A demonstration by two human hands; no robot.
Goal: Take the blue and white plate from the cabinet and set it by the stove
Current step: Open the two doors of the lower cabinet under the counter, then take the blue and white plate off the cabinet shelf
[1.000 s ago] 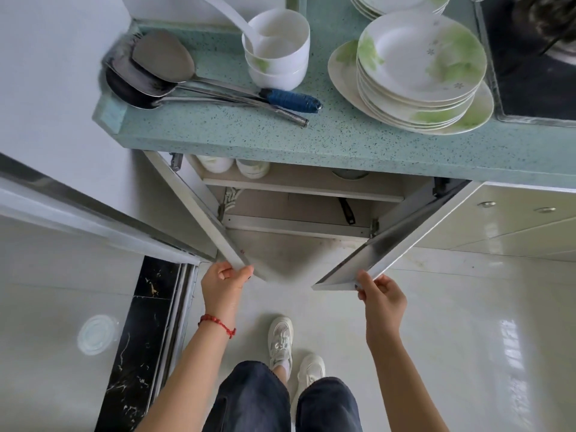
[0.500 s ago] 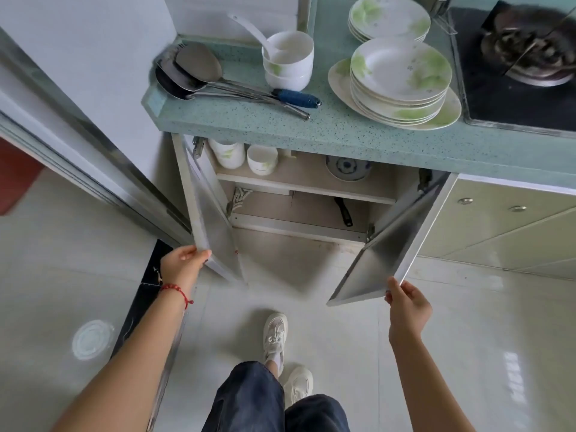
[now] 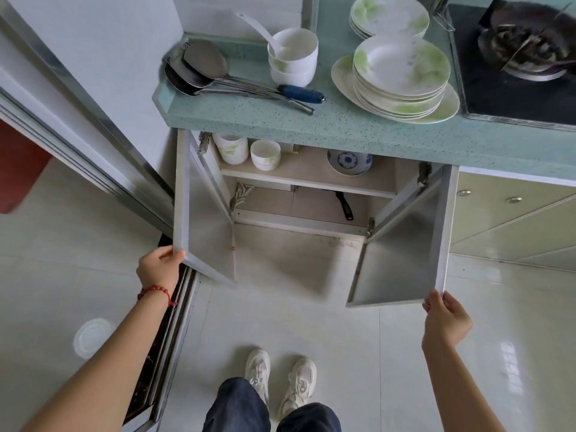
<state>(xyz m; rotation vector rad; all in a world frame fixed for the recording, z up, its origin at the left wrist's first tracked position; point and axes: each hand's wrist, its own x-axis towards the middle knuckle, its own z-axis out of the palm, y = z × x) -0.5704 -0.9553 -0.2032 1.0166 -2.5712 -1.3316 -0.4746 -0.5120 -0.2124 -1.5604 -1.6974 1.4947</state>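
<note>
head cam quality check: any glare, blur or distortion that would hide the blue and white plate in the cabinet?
Head view: strong wide-angle bending, the counter edge and door frames curve. Window glare only on the floor tiles at right. The blue and white plate sits under the counter's shade on the upper shelf, dim but readable. Left hand and right hand on the door edges are sharp; the stove corner is smeared.

Left hand (image 3: 159,269) grips the left cabinet door (image 3: 202,219) corner; right hand (image 3: 445,319) grips the right cabinet door (image 3: 405,244) corner. Blue and white plate (image 3: 349,162) rests on the upper shelf (image 3: 305,179).
</note>
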